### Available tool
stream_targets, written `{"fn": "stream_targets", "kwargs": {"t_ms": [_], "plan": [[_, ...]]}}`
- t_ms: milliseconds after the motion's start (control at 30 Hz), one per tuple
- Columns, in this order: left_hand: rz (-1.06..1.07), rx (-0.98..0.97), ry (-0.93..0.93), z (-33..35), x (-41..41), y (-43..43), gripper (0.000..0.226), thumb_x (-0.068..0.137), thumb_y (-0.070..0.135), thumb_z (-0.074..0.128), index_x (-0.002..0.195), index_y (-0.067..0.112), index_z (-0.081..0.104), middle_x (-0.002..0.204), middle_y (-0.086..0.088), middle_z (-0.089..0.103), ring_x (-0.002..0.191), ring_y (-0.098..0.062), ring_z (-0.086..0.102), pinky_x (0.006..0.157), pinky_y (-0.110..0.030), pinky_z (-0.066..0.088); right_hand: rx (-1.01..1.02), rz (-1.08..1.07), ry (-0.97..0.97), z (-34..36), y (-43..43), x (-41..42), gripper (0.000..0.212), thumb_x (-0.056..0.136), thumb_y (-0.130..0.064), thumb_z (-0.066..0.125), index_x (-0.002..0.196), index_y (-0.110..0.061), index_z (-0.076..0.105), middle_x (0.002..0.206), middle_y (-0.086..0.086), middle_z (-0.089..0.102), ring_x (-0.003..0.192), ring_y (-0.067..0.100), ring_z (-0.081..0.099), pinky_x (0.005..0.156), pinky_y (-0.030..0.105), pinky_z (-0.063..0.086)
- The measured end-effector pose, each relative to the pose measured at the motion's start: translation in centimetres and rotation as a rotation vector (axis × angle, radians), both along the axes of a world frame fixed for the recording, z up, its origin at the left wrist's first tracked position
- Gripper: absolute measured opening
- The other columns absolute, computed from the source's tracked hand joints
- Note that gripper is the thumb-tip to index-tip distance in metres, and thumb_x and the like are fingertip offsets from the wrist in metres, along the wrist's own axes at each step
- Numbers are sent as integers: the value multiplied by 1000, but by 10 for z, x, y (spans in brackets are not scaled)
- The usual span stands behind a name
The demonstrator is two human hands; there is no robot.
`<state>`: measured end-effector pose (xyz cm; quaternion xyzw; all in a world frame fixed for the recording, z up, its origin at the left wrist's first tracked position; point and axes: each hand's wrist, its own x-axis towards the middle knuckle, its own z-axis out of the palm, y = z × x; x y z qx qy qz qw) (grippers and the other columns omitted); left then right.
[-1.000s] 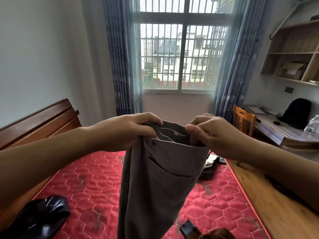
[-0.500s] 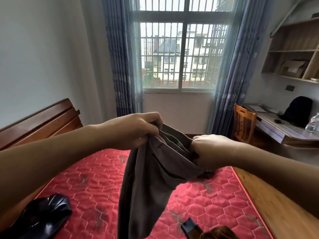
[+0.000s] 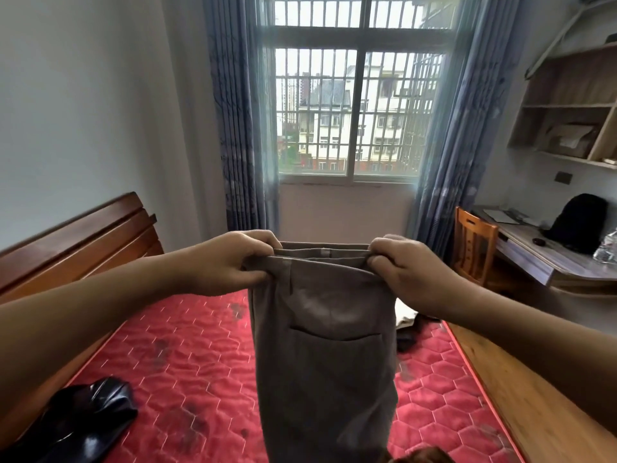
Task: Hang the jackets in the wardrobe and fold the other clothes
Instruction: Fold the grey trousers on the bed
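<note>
Pulled apart since half a second ago, both hands now stretch the waistband level; the left hand (image 3: 230, 262) and right hand (image 3: 405, 272) each pinch a corner of the grey-brown cloth trousers (image 3: 324, 355), fingers curled over the band; the legs hang straight above the red quilted mattress (image 3: 187, 369); to fold well, I judge, keep the seams aligned, then lower them flat.

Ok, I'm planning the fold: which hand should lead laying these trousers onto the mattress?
Probably left. The left hand and right hand both grip the trousers by the waistband, but bare mattress lies under the left, other clothes under the right.
</note>
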<state>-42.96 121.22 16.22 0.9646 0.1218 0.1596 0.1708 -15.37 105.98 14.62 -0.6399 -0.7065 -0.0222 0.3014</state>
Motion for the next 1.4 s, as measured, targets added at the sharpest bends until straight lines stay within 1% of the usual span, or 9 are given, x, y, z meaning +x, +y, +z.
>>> {"fn": "stream_targets", "kwargs": {"t_ms": [167, 300, 367, 467, 667, 833, 1000, 1100, 1400], "plan": [[105, -146, -212, 12, 5, -1, 13, 90, 2, 71, 99, 10, 76, 130, 9, 53, 115, -9, 61, 91, -22, 55, 114, -46, 23, 27, -6, 10, 34, 99, -29, 48, 77, -4, 59, 71, 6, 57, 69, 18, 54, 63, 36, 40], [162, -299, -318, 18, 16, -4, 20, 86, -11, 68, 90, 8, 74, 102, -6, 73, 95, -17, 71, 85, -38, 61, 153, -90, 228, 55, -16, 8, 32, 108, -32, 42, 92, -9, 56, 78, 4, 55, 68, 8, 49, 61, 25, 40], [194, -329, -380, 18, 23, -4, 25, 85, -13, 67, 87, 11, 73, 88, -11, 74, 85, -20, 71, 82, -44, 60, 99, -10, 466, 51, -25, 8, 38, 102, -54, 41, 108, -20, 55, 94, 2, 62, 85, 7, 59, 67, 15, 47], [217, -395, -483, 20, 32, -4, 28, 83, -17, 64, 85, 9, 73, 82, -10, 73, 80, -16, 67, 78, -35, 58, -8, 231, 946, 7, -35, 11, 86, 72, -86, 58, 134, -27, 54, 128, 6, 69, 121, 25, 65, 92, 35, 57], [219, -321, -433, 36, 34, -10, 32, 84, -17, 61, 90, 14, 67, 84, -5, 71, 80, -16, 66, 75, -29, 55, 202, 30, 918, -36, -30, -8, 22, 83, -1, 79, 102, -12, 76, 99, 3, 79, 99, 25, 75, 78, 27, 60], [242, -88, -215, 82, 22, -10, 51, 85, 0, 67, 116, 35, 45, 115, 6, 64, 109, -15, 63, 92, -34, 56, 209, 93, 925, -10, -12, -25, 16, 89, 0, 72, 99, -12, 76, 96, 3, 79, 92, 16, 75, 78, 26, 60], [237, 234, 114, 110, 38, -35, 104, 75, 62, 71, 156, 42, 9, 139, 13, 54, 126, -8, 47, 119, -48, 28, 124, 177, 947, 10, 2, -47, 12, 91, -8, 73, 102, -11, 76, 99, 9, 78, 96, 28, 75, 86, 44, 62], [243, 215, 308, 107, 55, -30, 74, 82, 36, 80, 145, 27, 42, 106, 8, 64, 93, -10, 62, 78, -27, 54, 118, 175, 910, 11, 6, -54, 6, 89, -8, 75, 95, -8, 76, 94, 14, 77, 95, 35, 73, 88, 52, 60], [17, -114, 249, 102, 71, -19, 23, 88, 15, 71, 101, 32, 64, 89, 22, 67, 83, -2, 67, 65, -18, 54, 96, 294, 906, 11, -1, -26, 9, 89, -9, 75, 98, -7, 74, 96, 18, 75, 87, 21, 72, 81, 41, 59]]}}
